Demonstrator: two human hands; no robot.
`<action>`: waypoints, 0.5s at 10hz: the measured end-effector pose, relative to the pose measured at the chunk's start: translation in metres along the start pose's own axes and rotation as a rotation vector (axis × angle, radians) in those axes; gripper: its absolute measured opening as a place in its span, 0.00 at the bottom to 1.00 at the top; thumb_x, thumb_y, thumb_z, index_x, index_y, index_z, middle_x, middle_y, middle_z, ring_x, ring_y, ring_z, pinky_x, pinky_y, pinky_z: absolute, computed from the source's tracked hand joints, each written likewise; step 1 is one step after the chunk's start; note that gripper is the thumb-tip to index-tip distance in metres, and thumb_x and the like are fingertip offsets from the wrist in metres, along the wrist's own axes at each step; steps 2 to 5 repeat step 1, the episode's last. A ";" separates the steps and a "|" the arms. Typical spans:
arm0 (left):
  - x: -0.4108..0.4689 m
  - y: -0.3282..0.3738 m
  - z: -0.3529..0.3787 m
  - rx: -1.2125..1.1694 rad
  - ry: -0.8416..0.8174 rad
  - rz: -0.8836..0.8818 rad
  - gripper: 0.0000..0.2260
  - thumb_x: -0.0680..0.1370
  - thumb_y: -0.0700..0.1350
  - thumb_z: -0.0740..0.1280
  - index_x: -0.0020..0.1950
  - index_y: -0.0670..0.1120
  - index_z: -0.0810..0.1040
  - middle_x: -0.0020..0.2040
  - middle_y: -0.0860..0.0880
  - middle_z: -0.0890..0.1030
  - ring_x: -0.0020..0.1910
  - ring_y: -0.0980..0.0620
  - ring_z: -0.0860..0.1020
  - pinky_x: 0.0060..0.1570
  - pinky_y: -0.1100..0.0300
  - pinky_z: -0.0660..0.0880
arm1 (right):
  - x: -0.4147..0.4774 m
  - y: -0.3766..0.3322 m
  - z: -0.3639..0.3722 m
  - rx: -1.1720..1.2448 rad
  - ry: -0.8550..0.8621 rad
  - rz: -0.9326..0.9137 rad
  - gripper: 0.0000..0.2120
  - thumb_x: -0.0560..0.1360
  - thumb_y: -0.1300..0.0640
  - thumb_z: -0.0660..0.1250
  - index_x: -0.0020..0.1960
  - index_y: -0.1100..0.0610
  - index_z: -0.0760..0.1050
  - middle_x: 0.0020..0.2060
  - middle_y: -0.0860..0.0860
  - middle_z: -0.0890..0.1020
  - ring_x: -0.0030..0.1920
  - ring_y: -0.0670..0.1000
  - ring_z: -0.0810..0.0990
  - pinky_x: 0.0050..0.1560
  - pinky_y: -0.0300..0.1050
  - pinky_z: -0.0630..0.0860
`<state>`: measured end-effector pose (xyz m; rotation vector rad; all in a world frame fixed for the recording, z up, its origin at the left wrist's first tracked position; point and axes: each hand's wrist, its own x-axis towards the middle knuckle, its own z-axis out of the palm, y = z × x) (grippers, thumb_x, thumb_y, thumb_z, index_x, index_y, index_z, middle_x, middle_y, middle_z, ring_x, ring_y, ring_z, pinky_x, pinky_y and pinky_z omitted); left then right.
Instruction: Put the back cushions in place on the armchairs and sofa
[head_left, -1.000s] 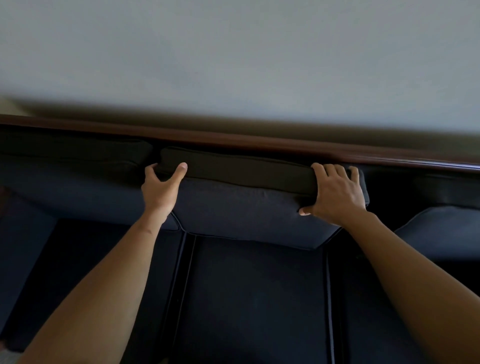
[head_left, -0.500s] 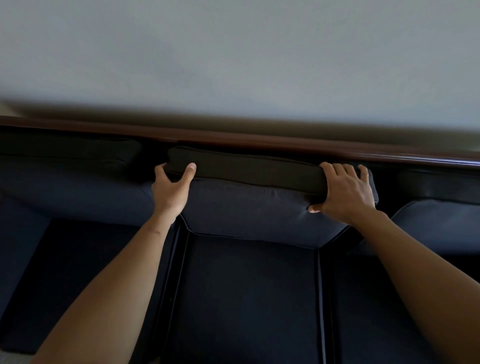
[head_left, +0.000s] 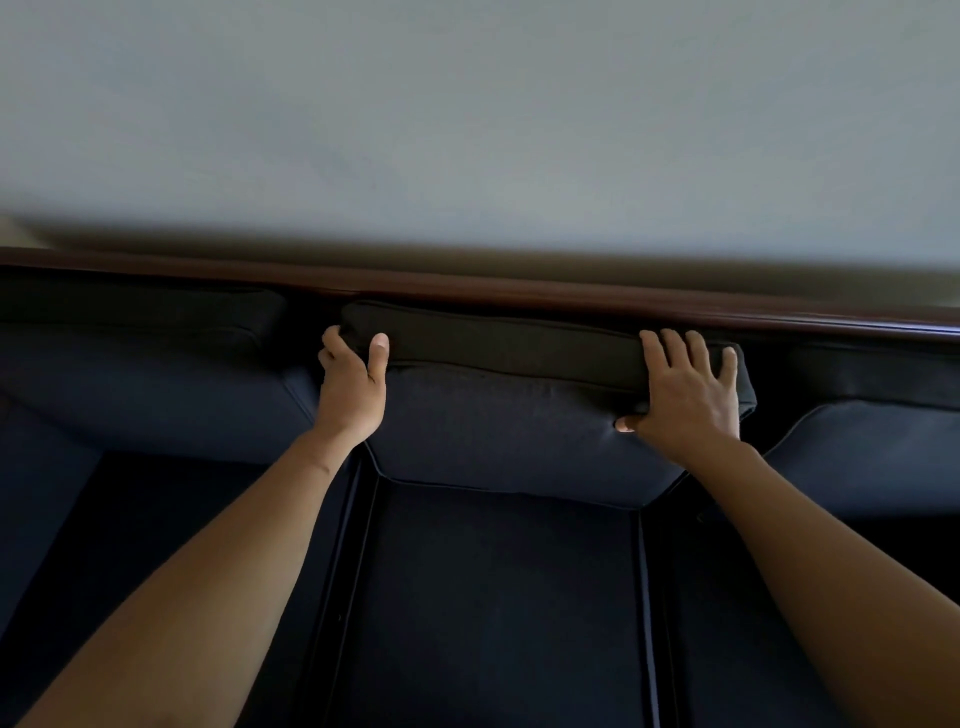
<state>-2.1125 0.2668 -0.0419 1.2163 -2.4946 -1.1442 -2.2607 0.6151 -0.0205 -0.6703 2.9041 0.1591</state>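
A dark navy middle back cushion (head_left: 498, 426) stands upright on the sofa, its top edge just below the dark wooden back rail (head_left: 519, 291). My left hand (head_left: 353, 384) grips its top left corner, thumb on the front face. My right hand (head_left: 685, 389) lies over its top right corner with fingers spread across the top and thumb pressing the front. A left back cushion (head_left: 156, 384) and a right back cushion (head_left: 872, 447) stand on either side. The right cushion leans forward, with a dark gap behind it.
Dark seat cushions (head_left: 498, 597) fill the lower part of the view, divided by seams. A plain grey wall (head_left: 467, 130) rises behind the sofa rail. The sofa's left arm (head_left: 31, 493) shows at the left edge.
Both hands and the middle cushion have shifted a little to the right, opening a gap beside the left cushion. My right hand's fingers have spread flatter over the top.
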 end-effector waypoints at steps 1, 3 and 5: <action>-0.012 0.004 -0.007 0.141 0.042 0.041 0.29 0.89 0.56 0.52 0.85 0.40 0.56 0.80 0.34 0.61 0.72 0.32 0.71 0.66 0.37 0.73 | -0.015 -0.004 0.003 0.006 0.008 0.021 0.54 0.75 0.33 0.71 0.85 0.52 0.41 0.85 0.55 0.48 0.84 0.61 0.44 0.79 0.70 0.47; -0.012 0.004 -0.007 0.141 0.042 0.041 0.29 0.89 0.56 0.52 0.85 0.40 0.56 0.80 0.34 0.61 0.72 0.32 0.71 0.66 0.37 0.73 | -0.015 -0.004 0.003 0.006 0.008 0.021 0.54 0.75 0.33 0.71 0.85 0.52 0.41 0.85 0.55 0.48 0.84 0.61 0.44 0.79 0.70 0.47; -0.012 0.004 -0.007 0.141 0.042 0.041 0.29 0.89 0.56 0.52 0.85 0.40 0.56 0.80 0.34 0.61 0.72 0.32 0.71 0.66 0.37 0.73 | -0.015 -0.004 0.003 0.006 0.008 0.021 0.54 0.75 0.33 0.71 0.85 0.52 0.41 0.85 0.55 0.48 0.84 0.61 0.44 0.79 0.70 0.47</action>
